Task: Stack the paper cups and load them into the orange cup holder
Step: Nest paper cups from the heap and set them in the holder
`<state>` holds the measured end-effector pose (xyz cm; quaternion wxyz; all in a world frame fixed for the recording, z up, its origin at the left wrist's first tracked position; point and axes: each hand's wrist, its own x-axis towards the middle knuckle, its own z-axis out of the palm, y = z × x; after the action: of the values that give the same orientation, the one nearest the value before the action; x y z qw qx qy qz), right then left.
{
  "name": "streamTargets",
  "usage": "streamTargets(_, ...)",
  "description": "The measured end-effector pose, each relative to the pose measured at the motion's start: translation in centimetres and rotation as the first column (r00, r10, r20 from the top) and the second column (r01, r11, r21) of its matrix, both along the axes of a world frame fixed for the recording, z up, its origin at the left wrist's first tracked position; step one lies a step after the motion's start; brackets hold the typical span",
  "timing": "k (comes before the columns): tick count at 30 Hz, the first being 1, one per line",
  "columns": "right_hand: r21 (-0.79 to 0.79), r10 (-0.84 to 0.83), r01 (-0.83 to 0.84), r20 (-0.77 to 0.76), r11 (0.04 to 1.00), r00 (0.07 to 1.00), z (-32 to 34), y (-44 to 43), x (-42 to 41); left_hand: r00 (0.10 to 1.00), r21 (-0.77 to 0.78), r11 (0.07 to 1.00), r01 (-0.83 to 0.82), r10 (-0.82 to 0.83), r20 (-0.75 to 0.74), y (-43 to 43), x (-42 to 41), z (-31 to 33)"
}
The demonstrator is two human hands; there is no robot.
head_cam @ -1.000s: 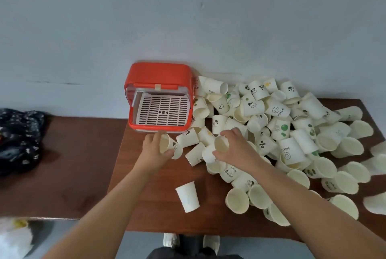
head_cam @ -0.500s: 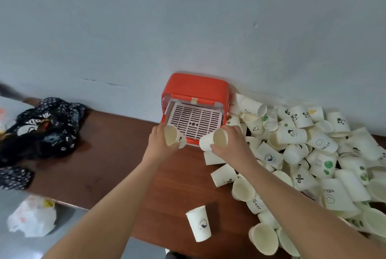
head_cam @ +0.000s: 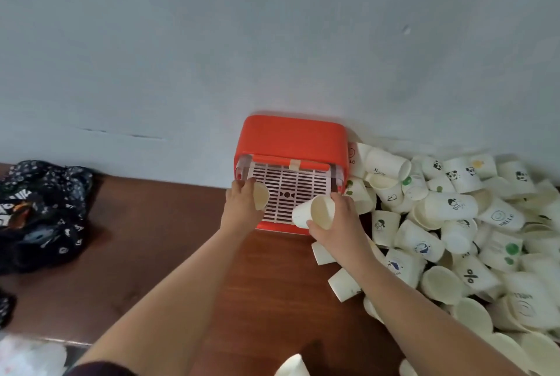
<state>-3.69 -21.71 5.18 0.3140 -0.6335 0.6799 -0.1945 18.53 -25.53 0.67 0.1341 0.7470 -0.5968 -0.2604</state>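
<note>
Head view: left hand [head_cam: 242, 205] grips one paper cup [head_cam: 260, 195], right hand [head_cam: 339, 224] grips another cup [head_cam: 313, 212], both over the orange cup holder [head_cam: 291, 145].

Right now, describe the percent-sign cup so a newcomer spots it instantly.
Find the orange cup holder against the wall; the heap of paper cups spreads to its right. The percent cup lies near the heap's front, right of the right hand. Only it bears a black % mark; others show pandas, green dots or HELLO.

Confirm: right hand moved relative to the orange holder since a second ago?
Yes. The right hand, gripping a paper cup, moved from the pile to the front of the orange cup holder.
</note>
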Motion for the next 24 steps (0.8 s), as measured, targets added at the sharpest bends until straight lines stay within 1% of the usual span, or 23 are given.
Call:
streamTargets(2,-0.003,0.002,-0.002,-0.018,1.000,1.000,-0.3,-0.4,0.7,0.997,0.069,0.995,0.066,-0.069,0.039,-0.4,0.8,-1.2)
streamTargets(5,0.001,0.016,-0.016,-0.010,1.000,1.000,-0.6,-1.1,1.7,0.992,0.118,0.986,0.121,-0.123,0.007,-0.3,1.7,-2.5)
streamTargets(8,0.001,0.057,-0.057,-0.028,0.998,0.998,-0.9,-1.8,2.9,0.988,0.128,0.980,0.151,-0.145,-0.054,0.1,2.5,-2.7)
streamTargets(10,-0.006,0.084,-0.084,-0.042,0.996,0.996,-1.0,-2.1,3.8,0.984,0.090,0.984,0.157,-0.148,-0.096,0.6,3.1,-2.5)
streamTargets(12,0.003,0.107,-0.107,-0.021,0.994,0.994,-1.0,-2.4,4.8,0.980,0.035,0.992,0.122,-0.115,-0.160,1.1,3.6,-2.3)
streamTargets(15,0.005,0.138,-0.138,0.026,0.990,0.990,-1.0,-2.8,6.5,0.966,0.070,0.997,0.013,0.005,-0.257,2.2,4.4,-2.0)
streamTargets(17,-0.007,0.154,-0.154,0.032,0.988,0.988,-1.0,-3.1,7.6,0.957,0.072,0.997,-0.019,0.039,-0.289,2.9,4.9,-1.9)
streamTargets(21,-0.051,0.242,-0.244,-0.052,0.968,0.969,-2.1,-3.6,9.5,0.942,0.073,0.993,-0.095,0.114,-0.315,4.6,5.2,-1.8)
streamTargets(24,-0.045,0.319,-0.327,-0.132,0.944,0.938,-3.3,-4.2,10.2,0.938,0.074,0.991,-0.109,0.127,-0.322,5.1,5.5,-2.0)
